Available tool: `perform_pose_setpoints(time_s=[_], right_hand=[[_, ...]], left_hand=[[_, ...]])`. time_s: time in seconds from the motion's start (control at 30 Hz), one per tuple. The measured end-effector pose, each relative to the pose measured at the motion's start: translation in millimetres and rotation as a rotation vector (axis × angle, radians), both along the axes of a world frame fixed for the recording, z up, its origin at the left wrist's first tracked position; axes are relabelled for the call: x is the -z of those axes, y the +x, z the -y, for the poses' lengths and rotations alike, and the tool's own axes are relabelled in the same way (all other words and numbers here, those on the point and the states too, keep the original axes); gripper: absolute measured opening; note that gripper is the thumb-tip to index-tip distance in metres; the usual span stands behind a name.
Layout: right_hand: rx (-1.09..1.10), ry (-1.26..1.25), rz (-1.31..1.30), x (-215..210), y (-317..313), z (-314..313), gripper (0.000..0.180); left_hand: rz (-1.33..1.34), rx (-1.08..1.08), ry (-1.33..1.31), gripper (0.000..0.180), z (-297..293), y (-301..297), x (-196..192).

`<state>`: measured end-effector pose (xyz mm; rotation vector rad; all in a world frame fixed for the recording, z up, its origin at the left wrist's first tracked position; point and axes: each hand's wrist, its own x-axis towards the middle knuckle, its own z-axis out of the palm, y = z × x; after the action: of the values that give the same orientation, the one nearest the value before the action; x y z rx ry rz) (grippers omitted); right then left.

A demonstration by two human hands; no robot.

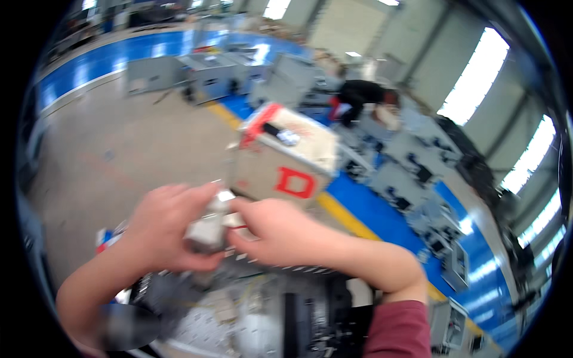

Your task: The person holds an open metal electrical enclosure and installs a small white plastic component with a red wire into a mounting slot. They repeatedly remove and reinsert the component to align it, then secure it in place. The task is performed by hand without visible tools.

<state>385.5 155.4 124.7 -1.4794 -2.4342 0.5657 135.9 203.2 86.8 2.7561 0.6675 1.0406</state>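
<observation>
Of two hands, the left hand (169, 222) grips one silvery piece (207, 231), the right hand (276, 230) adjoins it, hold unclear, near one box (255, 170).

L fingers (203, 261) v. nr R fingers (243, 243)

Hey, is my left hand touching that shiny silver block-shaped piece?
Touching: the head view shows your left hand curled around the shiny silver block-shaped piece, which sits within its grip.

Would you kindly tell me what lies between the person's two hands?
In the head view, a blurred silvery piece lies between the left hand, which holds it, and the right hand.
</observation>
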Motion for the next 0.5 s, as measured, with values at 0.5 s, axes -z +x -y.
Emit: perform_pose_setpoints(time_s=[0.5], right_hand=[[-0.055, 0.256, -0.026, 48.3, 8.6, -54.0, 0.048]], left_hand=[[0.155, -0.122, -0.261, 0.1, -21.4, -12.8, 63.7]])
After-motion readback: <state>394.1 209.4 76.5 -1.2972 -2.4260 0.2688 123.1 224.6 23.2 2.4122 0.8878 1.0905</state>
